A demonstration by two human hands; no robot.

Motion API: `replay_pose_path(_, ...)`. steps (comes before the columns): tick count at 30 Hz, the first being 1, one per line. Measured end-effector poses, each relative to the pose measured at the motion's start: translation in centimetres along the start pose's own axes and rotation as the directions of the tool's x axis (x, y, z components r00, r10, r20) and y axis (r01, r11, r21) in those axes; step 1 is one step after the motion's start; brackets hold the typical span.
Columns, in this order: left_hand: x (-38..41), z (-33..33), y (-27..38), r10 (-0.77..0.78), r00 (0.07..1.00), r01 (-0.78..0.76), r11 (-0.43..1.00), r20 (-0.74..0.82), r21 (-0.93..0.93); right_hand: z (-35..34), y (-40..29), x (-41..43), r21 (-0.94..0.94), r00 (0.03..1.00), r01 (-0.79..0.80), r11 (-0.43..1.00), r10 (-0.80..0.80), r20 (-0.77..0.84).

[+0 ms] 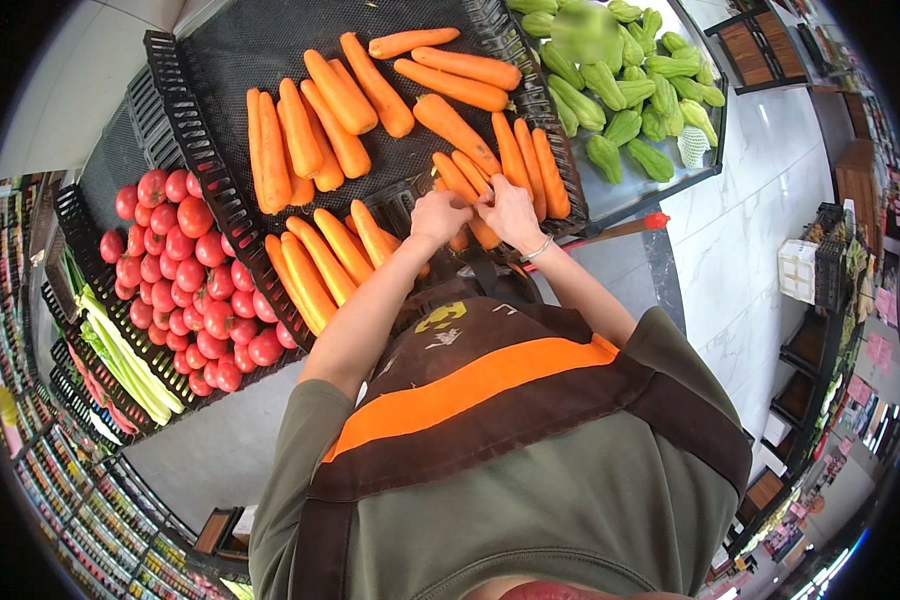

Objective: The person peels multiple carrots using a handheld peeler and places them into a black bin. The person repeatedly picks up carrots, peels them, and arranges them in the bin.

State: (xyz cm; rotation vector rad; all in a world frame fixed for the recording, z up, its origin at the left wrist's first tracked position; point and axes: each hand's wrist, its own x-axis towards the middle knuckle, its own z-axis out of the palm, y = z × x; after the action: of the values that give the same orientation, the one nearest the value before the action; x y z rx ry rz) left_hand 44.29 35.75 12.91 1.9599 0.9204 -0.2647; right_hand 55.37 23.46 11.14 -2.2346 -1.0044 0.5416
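My left hand (441, 217) and my right hand (511, 214) are close together over the near right part of a black plastic crate (217, 60). Their fingers are bent, with the fingertips against a carrot (483, 234) that runs beneath them. Just what the fingertips pinch is hidden. Beyond the hands, a larger carrot (456, 133) lies at a slant. Several upright-leaning carrots (550, 174) stand beside my right hand. To the left of my left hand, a row of carrots (319, 262) rests along the crate's near side, partly behind my forearm.
More carrots (337, 91) lie farther back in the crate. At left, tomatoes (187, 274) fill another crate, with celery (124, 352) beyond. Chayotes (637, 90) lie on a display tray (626, 214) at right. A red-tipped handle (656, 220) sticks out below that tray.
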Motion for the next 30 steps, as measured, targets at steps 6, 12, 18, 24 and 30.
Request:
replay_pose_path(6,0.0,-2.5,0.6,0.112,0.986,-0.003,0.755,0.124,-0.656,-2.9,-1.3,0.9,0.528,0.976,-0.217,0.821,0.187,0.110)
replay_pose_path(12,-3.5,-6.6,4.2,0.284,0.956,-0.258,0.691,-0.075,-0.675,-8.0,-7.7,0.0,0.811,0.971,-0.238,0.534,0.150,0.186)
replay_pose_path(18,-8.4,-8.7,2.8,0.342,0.738,-0.511,0.846,-0.581,-0.151,-6.7,-12.9,-1.3,0.790,0.974,-0.223,0.571,0.092,0.209)
replay_pose_path(24,-12.8,-10.5,5.3,0.464,0.470,-0.540,0.824,-0.751,0.171,-7.4,-15.3,-1.6,0.862,0.863,-0.477,0.174,-0.092,0.496)
replay_pose_path(30,-18.1,-9.6,2.1,0.175,0.477,-0.441,0.895,-0.861,-0.062,-5.6,-16.8,-2.2,0.723,0.675,-0.683,0.107,-0.286,0.680)
